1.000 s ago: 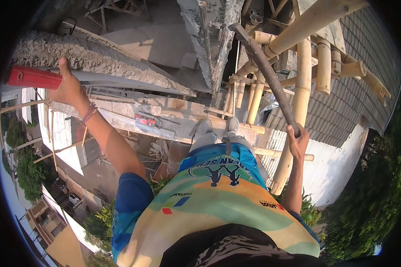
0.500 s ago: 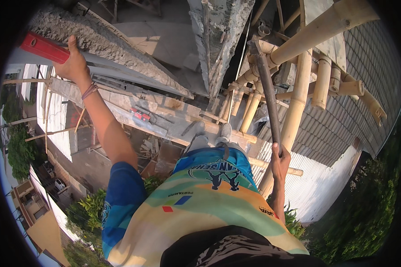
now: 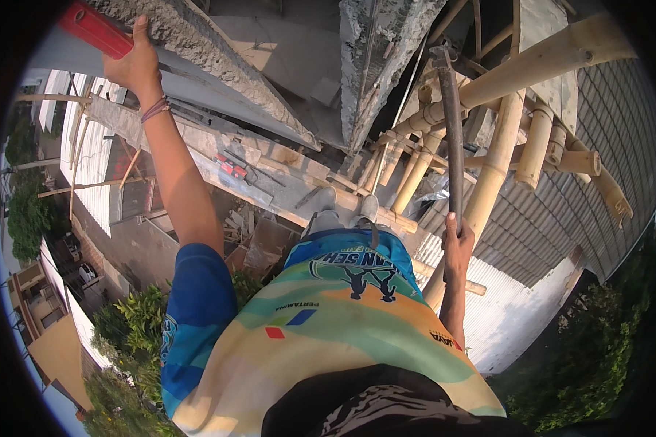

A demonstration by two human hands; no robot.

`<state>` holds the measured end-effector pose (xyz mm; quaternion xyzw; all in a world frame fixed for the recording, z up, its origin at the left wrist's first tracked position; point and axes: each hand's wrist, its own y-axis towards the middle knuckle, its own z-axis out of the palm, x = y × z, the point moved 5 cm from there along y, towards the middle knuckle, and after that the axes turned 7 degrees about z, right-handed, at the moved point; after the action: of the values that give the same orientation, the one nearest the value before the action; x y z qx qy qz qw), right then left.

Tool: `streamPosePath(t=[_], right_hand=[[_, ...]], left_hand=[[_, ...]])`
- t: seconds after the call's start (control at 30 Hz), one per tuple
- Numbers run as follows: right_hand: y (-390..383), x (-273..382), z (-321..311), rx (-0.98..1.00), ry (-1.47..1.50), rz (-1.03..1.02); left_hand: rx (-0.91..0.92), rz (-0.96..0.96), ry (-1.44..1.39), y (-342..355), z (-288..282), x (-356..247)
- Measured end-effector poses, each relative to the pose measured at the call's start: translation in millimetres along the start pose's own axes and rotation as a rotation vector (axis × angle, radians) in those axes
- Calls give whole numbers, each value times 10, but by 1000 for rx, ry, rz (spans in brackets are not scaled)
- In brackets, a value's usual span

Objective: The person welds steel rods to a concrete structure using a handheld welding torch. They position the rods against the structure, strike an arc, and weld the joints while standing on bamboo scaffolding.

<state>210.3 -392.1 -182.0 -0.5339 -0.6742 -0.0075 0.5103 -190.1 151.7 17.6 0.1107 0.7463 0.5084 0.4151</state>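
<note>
The left hand (image 3: 135, 65) wraps the end of a straight red bar (image 3: 95, 30), thumb raised, beside a jagged, unfinished-looking grey concrete beam (image 3: 222, 62), though contact cannot be told. The right hand (image 3: 457, 244) closes its fingers round a long, dark-shafted tool (image 3: 452, 131), its head seemingly idle. Grey shoes (image 3: 326, 199) stand near the right end of a narrow grey plank walkway (image 3: 186, 149), beside pale bamboo scaffolding (image 3: 492, 178).

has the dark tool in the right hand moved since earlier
Yes, rightward: the dark tool first overlapped the concrete column; its top now shows right of it.
</note>
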Motion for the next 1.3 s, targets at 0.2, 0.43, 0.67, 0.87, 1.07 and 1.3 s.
streamPosePath(t=[0.2, 0.43, 0.67, 0.87, 1.07, 1.3], right_hand=[[-134, -239, -126, -46, -70, -11], [-128, -181, -149, -81, -144, -156], [-58, -151, 1, -97, -119, -76], [107, 0, -193, -155, -291, -165], [417, 429, -673, -141, -519, -316], [1219, 1347, -1229, -309, -815, -783]], left_hand=[[-11, -38, 68, 3, 40, 78], [-11, -94, 30, -28, 14, 33], [-4, -12, 151, -24, 3, -26], [8, -43, 83, -11, 16, 28], [-26, 37, 107, -24, -8, -23], [-7, -9, -72, 5, 39, 117]])
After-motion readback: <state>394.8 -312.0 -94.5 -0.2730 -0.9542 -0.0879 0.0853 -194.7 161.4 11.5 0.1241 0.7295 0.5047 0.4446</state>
